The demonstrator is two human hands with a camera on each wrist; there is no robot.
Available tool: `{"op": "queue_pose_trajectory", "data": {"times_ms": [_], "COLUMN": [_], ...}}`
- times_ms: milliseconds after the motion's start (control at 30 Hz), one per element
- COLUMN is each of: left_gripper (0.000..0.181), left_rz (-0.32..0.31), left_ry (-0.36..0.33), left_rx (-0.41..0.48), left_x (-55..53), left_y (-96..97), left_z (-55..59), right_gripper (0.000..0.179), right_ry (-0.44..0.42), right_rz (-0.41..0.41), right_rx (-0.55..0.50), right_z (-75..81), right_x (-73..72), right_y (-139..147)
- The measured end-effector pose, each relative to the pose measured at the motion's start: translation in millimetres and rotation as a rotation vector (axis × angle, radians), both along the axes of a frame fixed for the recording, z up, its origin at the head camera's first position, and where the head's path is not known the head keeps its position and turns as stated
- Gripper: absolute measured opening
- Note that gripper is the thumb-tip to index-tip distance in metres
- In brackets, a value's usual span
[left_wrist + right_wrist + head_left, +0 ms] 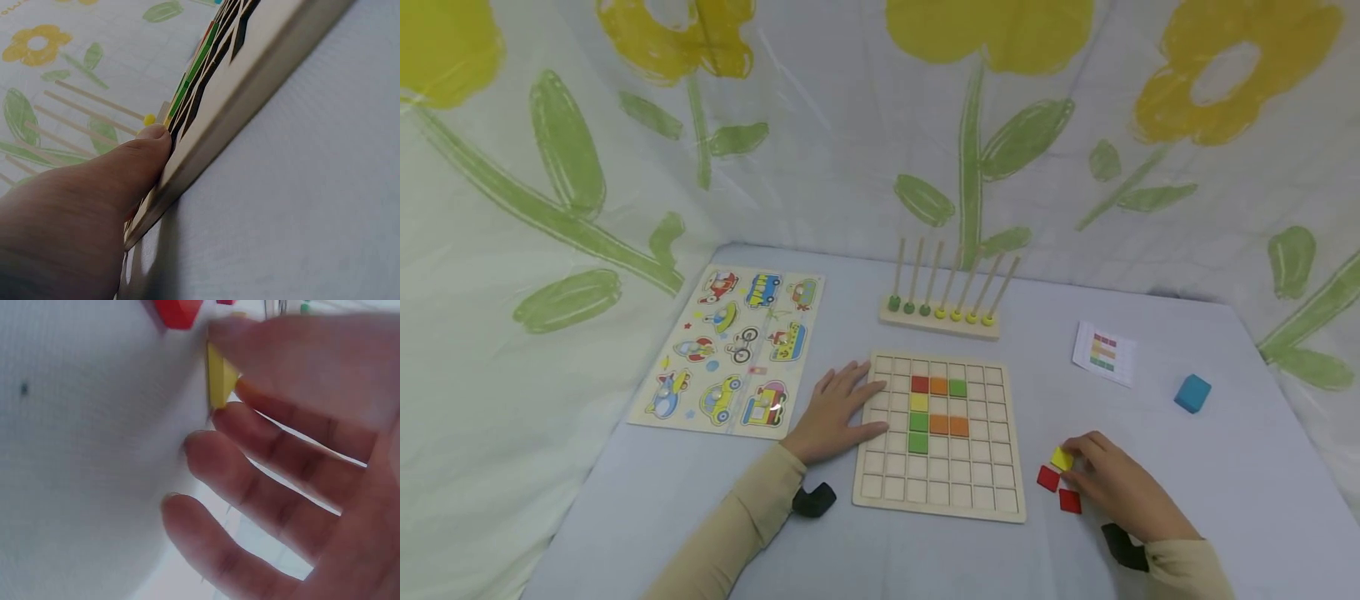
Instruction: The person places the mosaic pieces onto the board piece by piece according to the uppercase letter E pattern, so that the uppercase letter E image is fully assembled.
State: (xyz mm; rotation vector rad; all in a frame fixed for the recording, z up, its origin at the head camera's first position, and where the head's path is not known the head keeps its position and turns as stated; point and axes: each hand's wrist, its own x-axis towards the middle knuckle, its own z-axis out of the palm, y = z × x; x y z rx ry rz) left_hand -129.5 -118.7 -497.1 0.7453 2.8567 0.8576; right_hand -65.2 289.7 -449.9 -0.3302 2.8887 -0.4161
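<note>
A wooden grid board (938, 492) lies flat on the table, with several red, orange, green and yellow square tiles set in its cells. My left hand (835, 417) rests on the board's left edge, fingers spread and straight; the left wrist view shows the thumb (134, 162) pressing on the rim. To the right of the board, my right hand (1116, 483) pinches a yellow square tile (1062, 458) between thumb and fingers, at the tabletop. Beside that tile lie a red tile (1048, 478) and a second red tile (1071, 501).
A vehicle puzzle board (700, 412) lies at the left. Behind the grid stands a wooden peg rack (940, 323) with green and yellow beads. At the right are a pattern card (1105, 353) and a blue block (1192, 393). A flower-printed curtain (835, 167) hangs behind the table.
</note>
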Motion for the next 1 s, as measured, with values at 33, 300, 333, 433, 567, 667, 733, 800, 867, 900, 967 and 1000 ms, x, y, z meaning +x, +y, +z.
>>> {"op": "queue_pose_trajectory", "data": {"times_ms": [33, 300, 333, 433, 567, 667, 733, 800, 867, 900, 967, 1000], "left_gripper": [0.066, 0.066, 0.066, 0.066, 0.066, 0.066, 0.066, 0.067, 0.067, 0.066, 0.066, 0.066], "left_rz": [-0.002, 0.003, 0.004, 0.007, 0.006, 0.003, 0.003, 0.004, 0.003, 0.002, 0.001, 0.001], "left_ry": [0.003, -0.023, -0.024, -0.016, 0.002, -0.004, -0.015, -0.020, -0.019, -0.017, -0.009, -0.008], "left_rx": [0.000, -0.010, -0.012, -0.012, -0.010, -0.012, -0.020, -0.024, -0.024, -0.023, -0.022, -0.021], "left_x": [0.4, 0.7, 0.6, 0.6, 0.7, 0.6, 0.4, 0.2, 0.2, 0.3, 0.6, 0.7], "left_y": [0.1, 0.1, -0.1, -0.6, -1.2, -1.0, -0.7, -0.2, 0.3, 0.5, 0.8, 0.7], "left_z": [0.5, 1.0, 0.7, -0.3, -0.8, 0.2, 1.2, 2.1, 2.8, 3.3, 3.9, 4.2], "right_gripper": [0.036, 0.034, 0.034, 0.032, 0.029, 0.027, 0.026, 0.025, 0.023, 0.022, 0.022, 0.023], "right_ry": [-0.004, 0.061, 0.078, 0.120, 0.164, 0.203, 0.242, 0.276, 0.275, 0.271, 0.257, 0.252], "right_rz": [-0.004, 0.009, 0.029, 0.111, 0.239, 0.344, 0.430, 0.500, 0.539, 0.552, 0.559, 0.562], "right_rx": [0.002, -0.027, -0.038, -0.062, -0.075, -0.087, -0.107, -0.128, -0.157, -0.167, -0.189, -0.193], "right_z": [-0.7, 0.6, 2.2, 6.3, 8.4, 7.5, 6.1, 5.1, 4.8, 4.9, 5.2, 5.2], "right_x": [-0.1, -3.6, -4.8, -9.0, -15.5, -19.3, -21.4, -22.3, -22.3, -22.0, -20.8, -20.2], "right_y": [0, -8, -12, -27, -52, -72, -84, -95, -105, -109, -116, -120]}}
